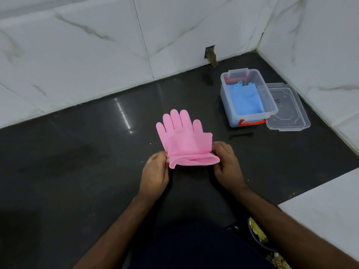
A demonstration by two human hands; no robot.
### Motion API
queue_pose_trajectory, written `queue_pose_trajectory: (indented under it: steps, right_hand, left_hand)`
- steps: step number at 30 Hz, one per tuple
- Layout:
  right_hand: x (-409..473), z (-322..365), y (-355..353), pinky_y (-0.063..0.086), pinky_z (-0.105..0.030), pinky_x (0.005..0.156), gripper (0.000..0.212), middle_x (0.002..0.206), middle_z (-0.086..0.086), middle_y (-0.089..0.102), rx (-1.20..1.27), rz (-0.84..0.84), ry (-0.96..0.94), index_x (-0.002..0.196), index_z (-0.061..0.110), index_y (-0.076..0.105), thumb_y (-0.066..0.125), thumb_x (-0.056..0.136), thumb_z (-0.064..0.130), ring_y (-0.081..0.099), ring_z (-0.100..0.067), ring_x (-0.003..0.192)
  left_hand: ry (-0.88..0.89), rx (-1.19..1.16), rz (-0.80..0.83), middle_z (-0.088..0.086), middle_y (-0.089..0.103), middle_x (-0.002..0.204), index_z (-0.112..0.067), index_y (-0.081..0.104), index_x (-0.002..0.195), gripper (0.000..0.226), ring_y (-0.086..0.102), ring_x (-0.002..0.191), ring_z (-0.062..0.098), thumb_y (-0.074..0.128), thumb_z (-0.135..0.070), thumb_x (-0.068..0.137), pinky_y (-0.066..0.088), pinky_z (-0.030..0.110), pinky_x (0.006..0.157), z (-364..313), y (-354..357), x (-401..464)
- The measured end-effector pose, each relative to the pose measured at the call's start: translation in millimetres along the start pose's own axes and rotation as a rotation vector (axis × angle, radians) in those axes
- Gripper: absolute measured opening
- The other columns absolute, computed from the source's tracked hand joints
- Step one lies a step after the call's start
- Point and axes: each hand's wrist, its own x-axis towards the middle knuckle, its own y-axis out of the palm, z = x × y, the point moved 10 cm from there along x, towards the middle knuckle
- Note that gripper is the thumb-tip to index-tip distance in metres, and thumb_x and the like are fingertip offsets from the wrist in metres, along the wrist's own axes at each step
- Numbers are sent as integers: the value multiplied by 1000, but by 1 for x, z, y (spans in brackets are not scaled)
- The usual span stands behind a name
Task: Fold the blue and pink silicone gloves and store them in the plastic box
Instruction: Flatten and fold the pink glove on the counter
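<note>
A pink silicone glove [182, 136] lies on the dark counter, fingers pointing away from me, its cuff end doubled over toward the palm. My left hand [155, 173] pinches the left end of that fold. My right hand [227, 162] pinches its right end. A clear plastic box [225, 94] with an orange latch stands at the back right, open. Inside it lies the folded blue glove [245, 100].
The box's clear lid [291, 111] lies flat right beside the box. White marble-look tiled walls close the counter at the back and right, with a small hole [210, 54] in the back wall. A white ledge [330, 210] rises at the near right.
</note>
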Motion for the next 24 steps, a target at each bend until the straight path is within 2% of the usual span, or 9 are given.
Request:
queue_pose_trajectory:
  steps: [3,5,8,10,13,16,19,21,24]
  right_hand:
    - [-2,4,-5,47,-19,88,31,113,14,64,124,-81,21,113,24,63,53,94,1,60,-7,106]
    - [-2,1,-3,51,-23,81,26,104,15,67,203,-70,76,109,25,61,50,98,4,66,-9,96]
    - [-2,-8,6,51,-34,65,10,85,10,65,189,-30,159,103,21,56,47,106,19,63,-11,75]
    - [1,-13,12,47,-27,61,10,80,10,63,190,1,224,98,24,54,49,106,25,59,-8,69]
    - [9,-24,20,44,-17,60,11,79,12,64,117,48,373,91,27,57,54,102,26,60,-5,73]
    - [16,-30,25,46,-18,64,11,85,12,66,60,93,478,95,24,62,54,102,27,62,-4,79]
    - [17,-27,25,42,-20,62,21,83,9,66,66,113,497,91,23,62,50,104,34,59,-3,74]
    - [14,-22,24,41,-23,59,35,74,5,62,106,112,483,82,22,58,45,105,45,53,-3,63]
    - [11,-13,27,42,-23,58,43,75,5,63,94,150,443,89,22,57,40,101,59,57,-3,65]
  left_hand:
    - [-18,-36,-44,-10,60,98,-3,61,96,23,53,86,11,39,-9,98,39,24,79,-8,-5,-2]
    - [9,-23,-72,-6,62,95,-2,60,95,27,51,84,11,37,-14,99,37,22,77,-15,-6,-4]
    - [-60,-42,-54,-8,59,78,-13,54,95,25,48,67,10,35,-24,105,35,26,61,-9,-3,-3]
    - [-187,-124,-3,-9,54,65,-22,49,91,22,47,56,8,39,-28,109,37,31,54,5,6,-2]
    - [-427,-281,35,2,54,66,-19,49,78,31,44,59,5,46,-24,109,42,39,62,31,17,-3]
    - [-603,-404,35,18,68,89,-4,61,90,37,58,77,18,43,-30,110,53,54,81,46,21,-6]
    - [-647,-488,38,-8,76,97,-29,71,94,43,70,93,9,39,-55,105,57,37,87,42,21,-13]
    - [-613,-488,84,-22,74,94,-44,68,89,37,69,87,-2,44,-71,95,56,29,82,34,24,-14]
    - [-571,-444,144,-25,73,103,-46,61,108,28,70,93,-7,67,-64,87,62,32,84,31,29,-12]
